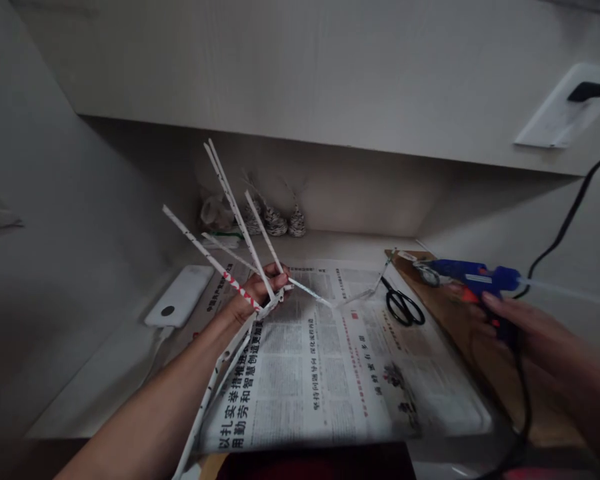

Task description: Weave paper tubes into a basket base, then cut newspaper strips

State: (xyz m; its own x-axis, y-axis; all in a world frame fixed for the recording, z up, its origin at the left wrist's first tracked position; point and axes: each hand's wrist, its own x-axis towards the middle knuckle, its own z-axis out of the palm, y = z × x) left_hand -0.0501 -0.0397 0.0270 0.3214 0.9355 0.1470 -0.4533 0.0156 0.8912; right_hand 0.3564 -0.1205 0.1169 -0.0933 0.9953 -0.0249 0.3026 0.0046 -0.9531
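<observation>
My left hand (260, 287) is closed around the joint of a bundle of thin rolled-paper sticks (237, 213). Several sticks fan up and away from the fingers, one with red-and-white marks, while others bend down past my forearm. One bent stick reaches right, over the newspaper (325, 367). In my right hand (517, 320) is a blue hot glue gun (480, 275), its nozzle pointing left above a wooden board (440, 323). That hand is somewhat blurred, with a finger by the orange trigger. Black-handled scissors (404, 310) lie on the newspaper between the hands.
A white power bank (180, 297) with a cable lies at the left. Small woven paper pieces (296, 221) stand at the back of the recess. A black cord (565, 227) hangs at the right, near a wall socket (555, 117). The cabinet panel (300, 73) overhangs the work surface.
</observation>
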